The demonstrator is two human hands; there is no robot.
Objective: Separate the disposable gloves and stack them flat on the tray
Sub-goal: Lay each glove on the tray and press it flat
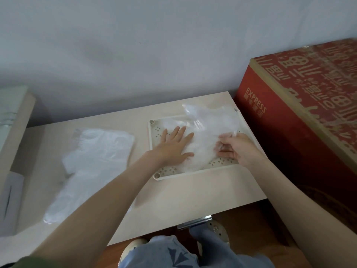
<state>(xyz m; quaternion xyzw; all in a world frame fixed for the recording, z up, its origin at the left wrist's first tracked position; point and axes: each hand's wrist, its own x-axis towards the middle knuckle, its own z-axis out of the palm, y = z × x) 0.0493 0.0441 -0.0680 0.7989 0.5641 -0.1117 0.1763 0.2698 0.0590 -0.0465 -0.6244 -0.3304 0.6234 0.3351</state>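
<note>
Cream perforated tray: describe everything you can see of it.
The cream perforated plastic tray lies flat on the beige table, beside a red box. It is rectangular, with a low rim, round corner sockets and diamond-pattern holes. Clear gloves cover most of it; the left hand presses them flat, the right hand pinches one.

the clear gloves hide most of the tray floor and much of its far rim; how many layers lie there cannot be counted. they veil the right grip fingertips, so the pinch is blurred. the left forearm covers the near side of the loose pile. the red box runs off the right edge, the cardboard box off the left.
</note>
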